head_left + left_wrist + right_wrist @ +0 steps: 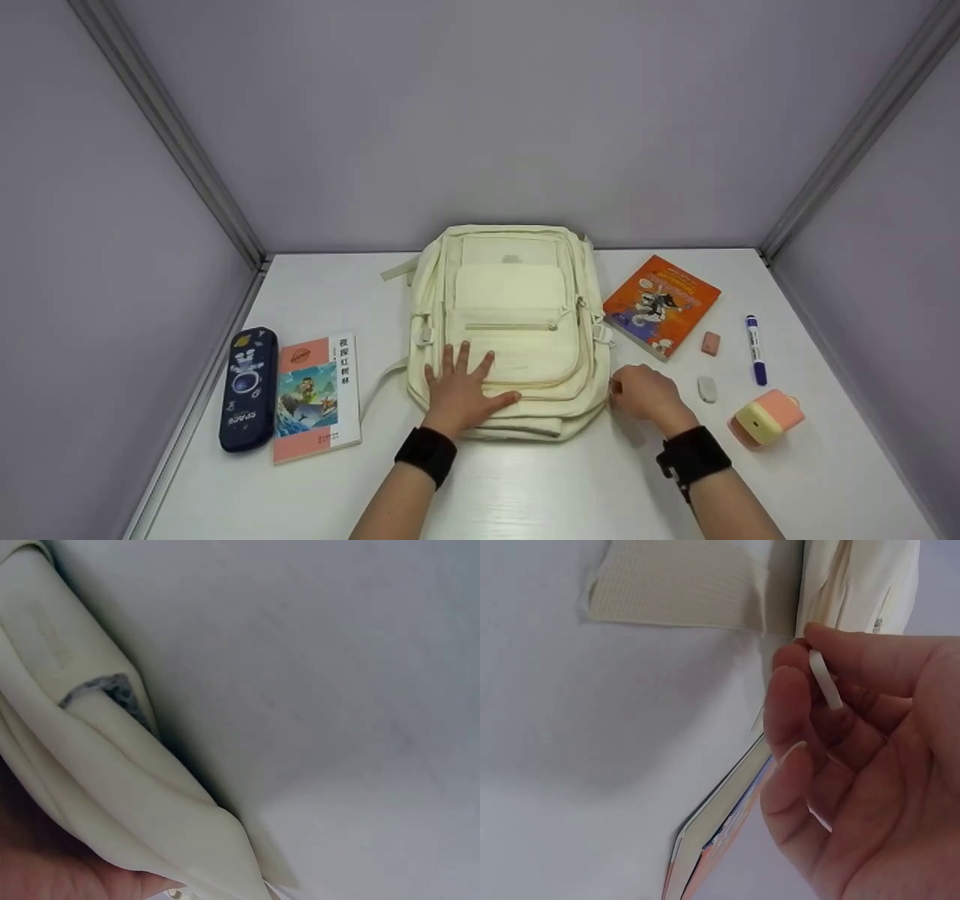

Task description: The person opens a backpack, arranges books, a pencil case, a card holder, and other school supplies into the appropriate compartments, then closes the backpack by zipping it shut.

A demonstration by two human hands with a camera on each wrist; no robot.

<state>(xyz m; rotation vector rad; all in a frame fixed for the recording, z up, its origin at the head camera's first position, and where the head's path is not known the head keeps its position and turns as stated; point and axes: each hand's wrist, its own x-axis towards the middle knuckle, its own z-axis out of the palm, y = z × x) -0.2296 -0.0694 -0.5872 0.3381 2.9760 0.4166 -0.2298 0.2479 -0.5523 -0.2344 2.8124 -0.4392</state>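
A cream backpack [510, 289] lies on the white table with its front pockets facing up. My left hand [461, 397] rests on its lower front, fingers spread; the left wrist view catches part of that hand [67, 874] beside the bag's folded fabric [142, 772]. At the bag's lower right side is my right hand [646, 394], with curled fingers. In the right wrist view, thumb and forefinger pinch a small whitish zipper pull [825, 679] next to the bag's edge [855, 585]. The zipper itself is hidden by the hand.
Left of the bag lie a navy pencil case [249, 390] and a pink-and-white book [315, 397]. On the right are an orange book [664, 304], a pink eraser [710, 343], a white eraser [706, 389], a blue marker [756, 349] and a pink-yellow pencil sharpener [766, 420].
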